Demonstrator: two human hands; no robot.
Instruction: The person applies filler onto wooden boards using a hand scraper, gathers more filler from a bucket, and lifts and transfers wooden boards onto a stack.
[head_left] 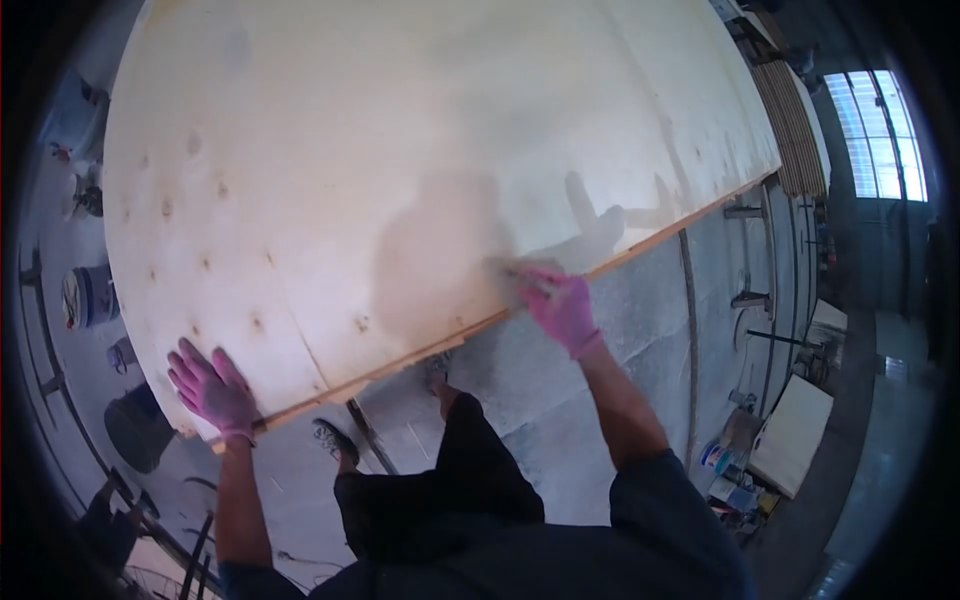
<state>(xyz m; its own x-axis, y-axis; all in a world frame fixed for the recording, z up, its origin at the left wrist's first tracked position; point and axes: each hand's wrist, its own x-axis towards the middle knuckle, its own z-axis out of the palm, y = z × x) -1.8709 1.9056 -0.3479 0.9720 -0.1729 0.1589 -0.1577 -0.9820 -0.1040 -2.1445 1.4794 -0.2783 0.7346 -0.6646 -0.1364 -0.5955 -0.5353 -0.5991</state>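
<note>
A large pale plywood sheet (300, 130) with several brown knots fills the upper view, its raw brown edge turned towards me. My left hand (213, 395), in a pink glove, lies flat on the sheet's near left corner with the fingers spread. Also gloved in pink, my right hand (560, 308) is closed around a scraper (512, 280) at the near edge, right of the middle. The scraper is smeared by motion, so its exact shape and contact with the wood cannot be made out. Shadows of my head and arm fall across the sheet.
Buckets (92, 297) stand on the floor at the left, one of them dark (140, 430). To the right are stacked boards (790, 130), a pale panel (792, 437) and several paint tins (716, 458). Metal bars cross the grey floor (560, 420) below the sheet.
</note>
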